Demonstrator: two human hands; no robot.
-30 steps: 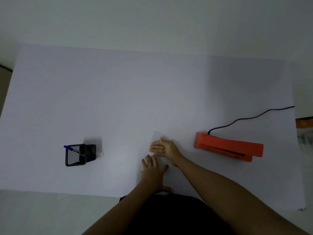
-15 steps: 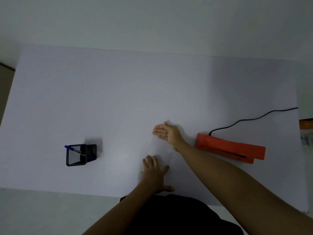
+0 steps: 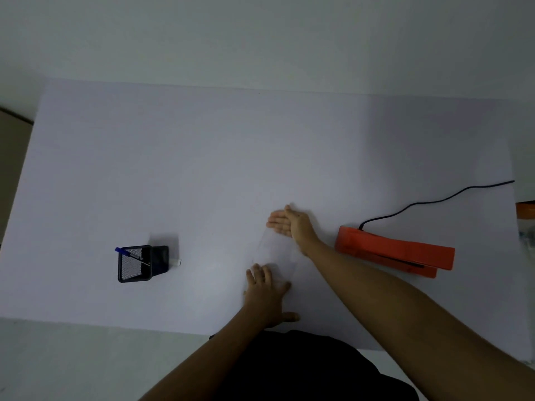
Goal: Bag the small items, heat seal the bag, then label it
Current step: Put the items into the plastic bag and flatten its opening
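Observation:
A clear plastic bag [image 3: 278,256] lies flat on the white table [image 3: 202,169], faint and hard to see. My left hand [image 3: 266,290] presses flat on its near end with fingers spread. My right hand [image 3: 289,224] lies flat, fingers together and pointing left, on the bag's far end. The orange heat sealer [image 3: 393,253] rests shut to the right of my right forearm, its black cord [image 3: 434,202] running off to the right. I cannot see any small items inside the bag.
A black mesh pen holder [image 3: 134,264] with a blue pen [image 3: 131,254] stands at the left, a small white object [image 3: 175,262] beside it. An orange-lidded container [image 3: 527,212] sits at the right edge. The table's near edge is close to my body.
My right hand has slid away from me along the bag, from beside my left hand to the bag's far end. My left hand has stayed in place.

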